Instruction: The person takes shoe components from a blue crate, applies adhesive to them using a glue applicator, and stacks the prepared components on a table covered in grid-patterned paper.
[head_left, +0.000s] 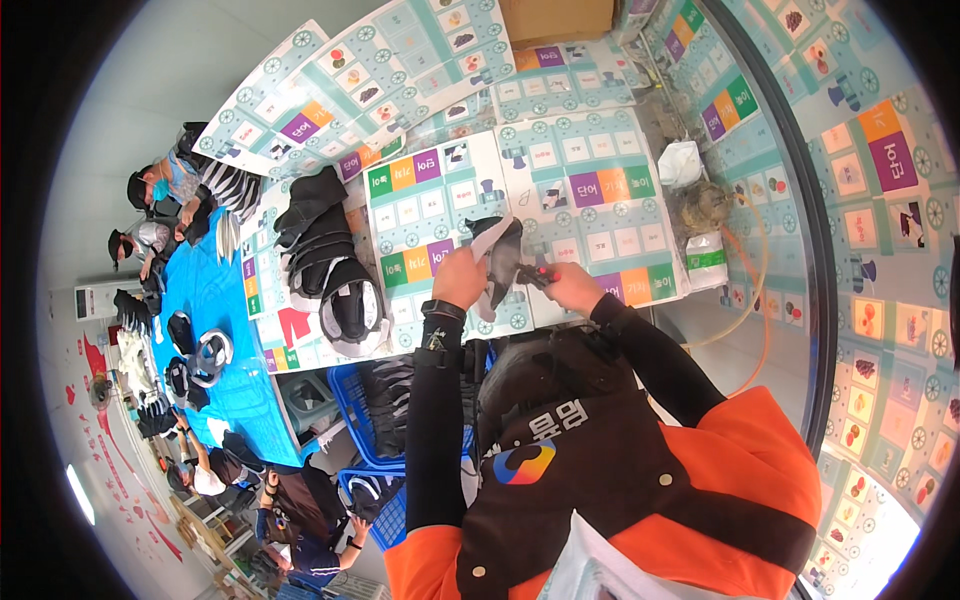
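My left hand (461, 278) is closed on a dark grey and white fabric piece (507, 256), which it lifts a little over the table. The piece is bent, with a pale strip along its upper left edge. My right hand (577, 290) grips a small black hand tool with red parts (535, 274). The tool points at the piece's right side; whether they touch I cannot tell. To the left of my left hand lies an overlapping stack of black and grey curved fabric pieces (318, 228), its nearest one showing a pale lining.
Patterned sheeting covers the table (585, 150). Against the right edge are a white crumpled bag (681, 163) and a green-and-white packet (705, 258). A hose (762, 325) hangs there. Blue baskets (352, 412) stand below. Several people work around a blue-covered table (215, 285) at left.
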